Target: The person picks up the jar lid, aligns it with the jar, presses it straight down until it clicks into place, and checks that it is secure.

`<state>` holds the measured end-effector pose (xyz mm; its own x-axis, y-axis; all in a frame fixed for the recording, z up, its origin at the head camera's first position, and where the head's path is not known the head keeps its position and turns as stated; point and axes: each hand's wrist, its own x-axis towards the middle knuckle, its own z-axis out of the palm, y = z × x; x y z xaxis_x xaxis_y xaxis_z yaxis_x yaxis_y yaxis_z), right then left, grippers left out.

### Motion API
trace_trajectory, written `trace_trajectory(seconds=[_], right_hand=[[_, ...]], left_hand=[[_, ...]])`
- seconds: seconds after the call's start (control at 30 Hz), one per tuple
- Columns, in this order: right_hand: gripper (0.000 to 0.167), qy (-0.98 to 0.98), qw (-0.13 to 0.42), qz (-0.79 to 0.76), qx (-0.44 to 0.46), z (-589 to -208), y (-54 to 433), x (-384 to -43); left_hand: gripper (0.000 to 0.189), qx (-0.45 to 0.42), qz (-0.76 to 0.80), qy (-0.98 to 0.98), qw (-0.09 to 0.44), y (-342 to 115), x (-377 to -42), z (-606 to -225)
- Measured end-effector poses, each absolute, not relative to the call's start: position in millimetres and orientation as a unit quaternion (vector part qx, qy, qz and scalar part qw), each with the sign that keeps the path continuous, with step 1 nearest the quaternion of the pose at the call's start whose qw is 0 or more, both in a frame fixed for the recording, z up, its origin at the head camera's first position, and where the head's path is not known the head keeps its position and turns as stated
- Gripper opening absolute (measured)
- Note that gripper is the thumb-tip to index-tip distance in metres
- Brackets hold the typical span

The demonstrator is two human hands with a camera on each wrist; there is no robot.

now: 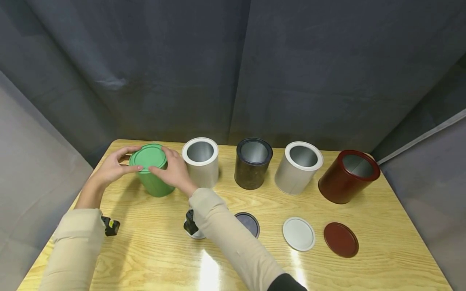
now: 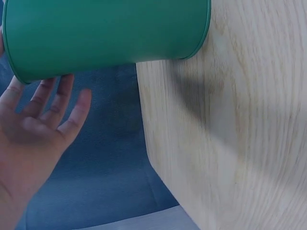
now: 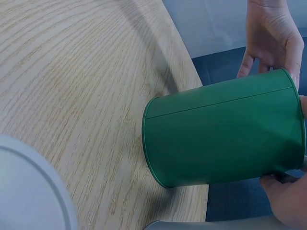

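A green can (image 1: 156, 185) stands at the back left of the table, with a green lid (image 1: 148, 157) on its top. My left hand (image 1: 111, 166) holds the lid's left side, the thumb on its top and the fingers round the rim. From the right, my right hand (image 1: 177, 171) grips the opposite side, its thumb also over the lid. In the left wrist view, some fingertips of the left hand (image 2: 36, 127) touch the can's rim end. Whether the lid sits fully down cannot be seen.
To the right stand lidless cans: a white can (image 1: 203, 173), a black can (image 1: 251, 173), another white can (image 1: 293, 178) and a dark red can (image 1: 336, 182). In front lie a black lid (image 1: 249, 223), a white lid (image 1: 298, 234), a red lid (image 1: 341, 239) and a partly hidden white lid (image 1: 198, 235).
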<state>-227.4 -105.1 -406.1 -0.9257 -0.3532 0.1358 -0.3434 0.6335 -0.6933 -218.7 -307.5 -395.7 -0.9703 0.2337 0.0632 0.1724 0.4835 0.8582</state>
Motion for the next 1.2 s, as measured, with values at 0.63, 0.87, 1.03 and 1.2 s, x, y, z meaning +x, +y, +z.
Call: trace_trajectory(seconds=[0.63, 0.87, 1.03, 1.2], right_hand=[[0.072, 0.904, 0.016, -0.384, -0.188, -403.8, -104.8, -225.1], [0.071, 0.903, 0.014, -0.387, -0.186, -402.9, -105.1, -224.1], [0.071, 0.906, 0.014, -0.380, -0.188, -403.5, -105.1, -225.3], [0.072, 0.906, 0.027, -0.378, -0.190, -402.3, -104.6, -225.0]], left_hand=[[0.061, 0.137, 0.473, 0.870, 0.027, -309.4, -214.4, -400.6], [0.058, 0.115, 0.462, 0.880, 0.011, -314.9, -210.1, -402.4], [0.056, 0.116, 0.433, 0.894, 0.007, -314.8, -210.8, -398.7], [0.051, 0.145, 0.414, 0.899, -0.004, -315.8, -213.5, -397.8]])
